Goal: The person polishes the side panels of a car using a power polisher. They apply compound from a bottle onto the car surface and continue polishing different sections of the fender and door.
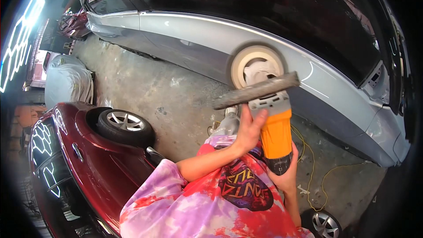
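Note:
A rotary polisher (277, 134) with an orange body, a grey head and a black rear end is held between my hands. Its round, pale pad (238, 66) looks blurred at the rim and lies over the silver car's door (198, 51); whether it touches the panel I cannot tell. My left hand (249, 129) grips the grey head near a worn, dark grey bar (257, 91) that crosses the tool. At the black rear end, my right hand (284, 175) wraps round the body. The bar's attachment to the tool is hidden.
A dark red car (102, 158) stands close on the left, its front wheel (127, 122) turned outward. Beyond it is a covered vehicle (67, 79). A yellow cord (312, 175) trails over the concrete floor (168, 82) near a loose-looking wheel (325, 224) at lower right.

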Motion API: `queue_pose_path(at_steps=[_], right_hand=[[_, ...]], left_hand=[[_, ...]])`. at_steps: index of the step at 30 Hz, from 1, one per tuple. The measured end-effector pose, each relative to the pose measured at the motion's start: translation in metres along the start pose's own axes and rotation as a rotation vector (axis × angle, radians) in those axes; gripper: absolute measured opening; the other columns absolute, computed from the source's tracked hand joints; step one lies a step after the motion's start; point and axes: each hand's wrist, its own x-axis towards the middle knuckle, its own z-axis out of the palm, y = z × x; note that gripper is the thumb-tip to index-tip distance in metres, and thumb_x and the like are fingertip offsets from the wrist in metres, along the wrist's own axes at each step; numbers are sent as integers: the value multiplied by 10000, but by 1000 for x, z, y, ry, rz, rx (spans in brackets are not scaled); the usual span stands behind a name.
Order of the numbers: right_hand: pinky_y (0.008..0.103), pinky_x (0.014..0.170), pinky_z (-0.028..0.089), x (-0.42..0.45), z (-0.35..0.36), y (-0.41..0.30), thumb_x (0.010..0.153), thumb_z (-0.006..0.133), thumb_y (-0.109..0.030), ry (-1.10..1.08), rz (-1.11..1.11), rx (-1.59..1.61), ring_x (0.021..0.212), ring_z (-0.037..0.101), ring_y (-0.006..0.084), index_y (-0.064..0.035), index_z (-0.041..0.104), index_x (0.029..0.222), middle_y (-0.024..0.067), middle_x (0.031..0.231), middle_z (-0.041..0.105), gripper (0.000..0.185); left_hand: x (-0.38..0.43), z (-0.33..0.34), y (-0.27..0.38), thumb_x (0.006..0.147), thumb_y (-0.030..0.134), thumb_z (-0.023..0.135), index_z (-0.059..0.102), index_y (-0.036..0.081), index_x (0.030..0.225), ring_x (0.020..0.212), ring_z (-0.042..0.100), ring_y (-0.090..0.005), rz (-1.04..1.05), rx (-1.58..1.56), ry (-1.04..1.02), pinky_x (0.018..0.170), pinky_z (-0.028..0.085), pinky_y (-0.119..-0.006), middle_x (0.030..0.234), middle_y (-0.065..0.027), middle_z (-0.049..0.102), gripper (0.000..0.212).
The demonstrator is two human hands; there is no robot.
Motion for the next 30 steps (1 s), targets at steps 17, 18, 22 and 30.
queue_pose_path(at_steps=[17, 18, 22, 30], right_hand=[[456, 831, 518, 173, 233, -20, 724, 674, -80, -325, -49, -176, 972, 674, 425, -179, 170, 1529, 244, 1010, 682, 955], [466, 796, 523, 188, 259, -16, 721, 671, -88, -336, -85, -106, 949, 669, 444, -188, 161, 1532, 258, 985, 680, 963], [459, 763, 522, 231, 331, -35, 718, 679, -123, -442, -5, -127, 874, 677, 433, -138, 137, 1529, 259, 939, 671, 976], [465, 872, 507, 199, 338, -59, 771, 738, -125, -320, -48, -53, 1010, 651, 449, -64, 47, 1520, 295, 1158, 622, 1021]], left_hand=[[154, -269, 62, 997, 622, 251, 492, 62, 1370, 1139, 596, -269, 203, -368, 238, 1000, 463, -409, 1278, -119, 600, 714], [166, -289, 78, 994, 632, 234, 491, 62, 1373, 1131, 601, -271, 194, -393, 227, 995, 467, -412, 1277, -121, 600, 731], [208, -361, 120, 996, 624, 224, 503, 44, 1360, 1079, 625, -282, 202, -266, 185, 948, 499, -415, 1233, -138, 624, 739], [206, -337, 148, 994, 615, 295, 546, 10, 1293, 934, 668, -269, 143, -197, 142, 836, 552, -393, 1125, -145, 664, 719]])
